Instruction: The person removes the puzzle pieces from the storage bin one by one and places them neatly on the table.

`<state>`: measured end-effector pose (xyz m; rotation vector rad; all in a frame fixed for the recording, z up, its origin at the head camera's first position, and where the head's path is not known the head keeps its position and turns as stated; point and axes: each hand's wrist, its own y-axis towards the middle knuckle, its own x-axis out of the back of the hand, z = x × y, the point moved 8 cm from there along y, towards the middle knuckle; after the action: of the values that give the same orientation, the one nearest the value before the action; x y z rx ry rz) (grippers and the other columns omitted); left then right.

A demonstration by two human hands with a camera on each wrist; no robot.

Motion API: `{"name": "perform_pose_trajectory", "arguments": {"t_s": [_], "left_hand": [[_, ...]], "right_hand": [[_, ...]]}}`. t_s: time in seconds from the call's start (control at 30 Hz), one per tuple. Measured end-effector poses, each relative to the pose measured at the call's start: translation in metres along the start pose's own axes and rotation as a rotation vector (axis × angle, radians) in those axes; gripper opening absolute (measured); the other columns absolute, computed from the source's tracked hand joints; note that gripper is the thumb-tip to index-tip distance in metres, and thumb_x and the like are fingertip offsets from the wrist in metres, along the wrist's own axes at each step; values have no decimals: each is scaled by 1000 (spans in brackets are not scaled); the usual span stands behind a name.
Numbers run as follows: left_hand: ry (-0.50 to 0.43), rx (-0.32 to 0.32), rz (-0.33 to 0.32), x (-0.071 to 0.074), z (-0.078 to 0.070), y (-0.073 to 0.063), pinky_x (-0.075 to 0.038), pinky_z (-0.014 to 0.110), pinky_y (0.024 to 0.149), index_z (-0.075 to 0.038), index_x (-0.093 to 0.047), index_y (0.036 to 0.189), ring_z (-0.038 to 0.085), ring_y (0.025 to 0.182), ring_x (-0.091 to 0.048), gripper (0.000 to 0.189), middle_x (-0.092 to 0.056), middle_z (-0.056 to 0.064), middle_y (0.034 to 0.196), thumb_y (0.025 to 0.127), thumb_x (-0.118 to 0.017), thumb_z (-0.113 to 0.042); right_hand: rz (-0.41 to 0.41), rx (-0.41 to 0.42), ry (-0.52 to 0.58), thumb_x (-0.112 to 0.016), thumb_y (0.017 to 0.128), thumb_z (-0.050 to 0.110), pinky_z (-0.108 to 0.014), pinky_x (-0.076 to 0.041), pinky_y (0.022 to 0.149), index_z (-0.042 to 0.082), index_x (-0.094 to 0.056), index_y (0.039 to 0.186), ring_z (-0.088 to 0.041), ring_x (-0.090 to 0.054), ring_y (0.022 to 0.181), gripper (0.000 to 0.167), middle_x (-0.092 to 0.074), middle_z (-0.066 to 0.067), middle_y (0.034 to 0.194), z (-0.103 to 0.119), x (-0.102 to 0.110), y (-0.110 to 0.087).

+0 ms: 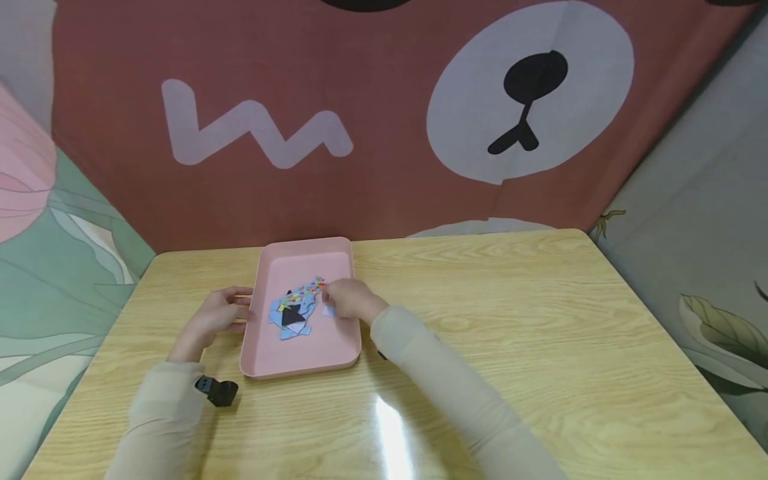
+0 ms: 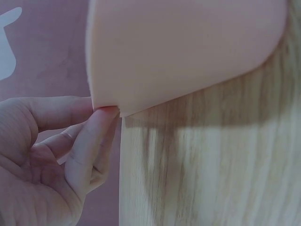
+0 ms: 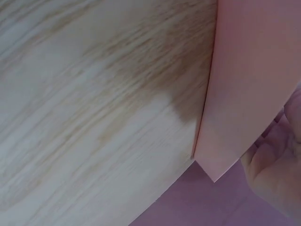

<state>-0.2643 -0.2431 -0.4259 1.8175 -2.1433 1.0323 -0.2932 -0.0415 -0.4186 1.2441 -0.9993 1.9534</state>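
Observation:
A pink tray (image 1: 300, 363) lies on the table, holding several flat, irregular pieces (image 1: 297, 310) in light blue, black and bright multicoloured patches. My left hand (image 1: 219, 310) is beside the tray's left wall, its fingertips right at the rim. In the left wrist view, the fingers of this left hand (image 2: 51, 160) meet the end of the tray wall (image 2: 188, 47). Over the right part of the tray, my right hand (image 1: 348, 298) reaches down with bent fingers, close to the patterned pieces. A pale piece (image 1: 329, 311) shows just below it. Whether these fingers hold a piece, I cannot tell.
The wooden table (image 1: 510, 333) extends to the right and in front of the tray. Behind it hangs a reddish-brown curtain (image 1: 384, 193) with a cartoon face. A small black device (image 1: 219, 391) is on the left sleeve (image 1: 162, 413).

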Motion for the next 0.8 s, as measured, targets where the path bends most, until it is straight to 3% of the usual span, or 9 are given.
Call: {"name": "perform_pose_trajectory", "arguments": {"t_s": [0.23, 0.47, 0.6, 0.7, 0.8], "left_hand": [[-4, -15, -1, -2, -1, 1, -58, 31, 78, 7, -32, 143, 22, 101, -59, 60, -41, 32, 139, 89, -56, -6], [-2, -10, -4, -3, 0, 0, -58, 33, 80, 6, -33, 143, 24, 103, -58, 60, -41, 31, 139, 90, -55, -7], [-5, -1, -7, -3, 1, 0, -58, 32, 80, 6, -32, 143, 26, 105, -58, 60, -41, 31, 139, 89, -56, -5], [-6, 3, -9, -2, 1, -1, -58, 31, 79, 6, -32, 143, 26, 105, -57, 60, -42, 31, 138, 89, -56, -5], [-4, 4, -12, -1, 0, 0, -58, 30, 77, 5, -33, 144, 24, 103, -58, 61, -42, 31, 138, 89, -57, -5]], "right_hand": [[3, 15, -5, -66, 78, -5, -23, -47, 77, 14, -70, 104, -11, -53, 88, 33, -65, 1, 97, 0, -3, -1], [-1, 52, -32, -62, 83, -3, -25, -49, 79, 17, -69, 103, -12, -56, 91, 29, -67, 2, 103, 4, -4, -3], [-36, 88, 149, -60, 87, 0, -21, -48, 80, 11, -70, 107, -14, -60, 94, 25, -69, -4, 102, 1, 4, -2], [-82, 129, 367, -62, 87, 1, -17, -47, 75, 4, -70, 105, -16, -61, 91, 20, -70, -10, 100, -7, 14, -2], [-111, 110, 568, -62, 86, 3, -14, -47, 72, 2, -69, 106, -14, -60, 90, 21, -69, -13, 102, -19, 24, -3]]}}
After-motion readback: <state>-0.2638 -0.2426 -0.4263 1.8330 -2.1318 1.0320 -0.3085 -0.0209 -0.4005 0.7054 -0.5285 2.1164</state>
